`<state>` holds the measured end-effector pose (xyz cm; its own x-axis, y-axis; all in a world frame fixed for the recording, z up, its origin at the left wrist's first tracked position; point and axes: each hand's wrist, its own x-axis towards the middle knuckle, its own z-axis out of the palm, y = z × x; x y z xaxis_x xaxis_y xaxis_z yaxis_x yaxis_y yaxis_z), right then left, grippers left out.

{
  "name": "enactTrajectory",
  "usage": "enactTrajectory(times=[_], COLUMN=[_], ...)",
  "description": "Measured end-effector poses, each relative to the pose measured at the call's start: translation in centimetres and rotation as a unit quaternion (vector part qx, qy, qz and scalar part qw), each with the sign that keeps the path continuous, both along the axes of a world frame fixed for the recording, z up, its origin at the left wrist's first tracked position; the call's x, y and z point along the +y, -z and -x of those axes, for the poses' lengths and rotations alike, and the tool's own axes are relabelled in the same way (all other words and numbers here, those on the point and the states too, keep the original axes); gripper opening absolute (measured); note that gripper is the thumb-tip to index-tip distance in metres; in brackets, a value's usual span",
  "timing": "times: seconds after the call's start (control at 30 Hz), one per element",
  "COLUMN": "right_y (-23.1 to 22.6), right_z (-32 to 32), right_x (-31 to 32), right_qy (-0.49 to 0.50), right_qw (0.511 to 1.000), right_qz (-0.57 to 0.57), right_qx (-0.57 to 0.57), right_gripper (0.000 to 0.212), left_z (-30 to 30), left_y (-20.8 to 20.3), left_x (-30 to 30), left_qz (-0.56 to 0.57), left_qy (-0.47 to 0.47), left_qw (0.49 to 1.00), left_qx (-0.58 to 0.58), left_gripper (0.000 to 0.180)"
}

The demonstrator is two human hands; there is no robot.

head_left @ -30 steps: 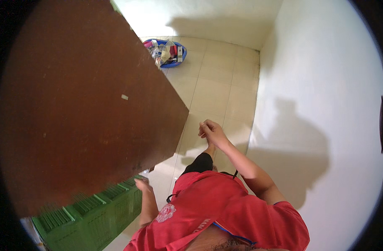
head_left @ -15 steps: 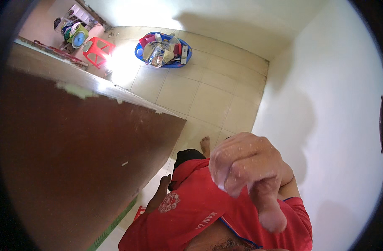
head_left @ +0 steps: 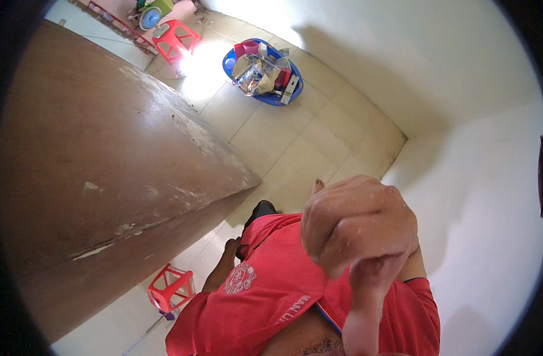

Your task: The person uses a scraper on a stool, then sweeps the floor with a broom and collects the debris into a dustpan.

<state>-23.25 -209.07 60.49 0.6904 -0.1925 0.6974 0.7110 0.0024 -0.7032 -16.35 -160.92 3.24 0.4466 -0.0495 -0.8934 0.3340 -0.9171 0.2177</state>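
The shirt point(head_left: 271, 296) is bright red with a pale round emblem. The door point(head_left: 105, 178) is dull brown, scuffed with whitish chips. Floor tiles point(head_left: 283, 142) are cream. A blue basin point(head_left: 262, 74) holds mixed, perhaps silvery, packets. Two stools point(head_left: 171, 289) are red.

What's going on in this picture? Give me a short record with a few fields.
Right hand: right hand raised close to the camera, fingers curled, holding nothing visible
Left hand: left hand hangs low beside the red shirt, appears empty
Surface at left: large brown wooden panel, scuffed along its edge
Floor: pale tiles
Far things: blue basin full of mixed items; red plastic stool
Near thing: second red stool beside the panel
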Motion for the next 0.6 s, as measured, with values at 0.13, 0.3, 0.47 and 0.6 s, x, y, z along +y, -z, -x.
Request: enactTrajectory(times=[0.13,0.3,0.47,0.6], right_y=[2.3,11.7,22.2,26.5], right_z=[-0.7,-4.4,-7.4,-9.6], right_x=[-7.2,-13.7,-20.6,-26.3], right_qy=[0.016,0.057,0.092,0.143], right_qw=[0.991,0.892,0.854,0.811], right_qz=[0.03,-0.05,-0.094,-0.126], right_qx=[0.13,0.446,0.504,0.553], right_gripper=[0.043,0.034,0.026,0.018], left_z=[1.7,2.8,1.9,-1.3], left_y=[-1.2,-2.0,-1.7,1.7], left_x=[-6.8,-13.8,-19.4,-23.4], left_qz=[0.019,0.043,0.046,-0.001], left_qy=[-0.002,0.036,0.056,0.091], left_qw=[1.0,0.998,0.997,0.995], left_qx=[-0.018,-0.031,-0.038,-0.05], left_gripper=[0.056,0.056,0.056,0.054])
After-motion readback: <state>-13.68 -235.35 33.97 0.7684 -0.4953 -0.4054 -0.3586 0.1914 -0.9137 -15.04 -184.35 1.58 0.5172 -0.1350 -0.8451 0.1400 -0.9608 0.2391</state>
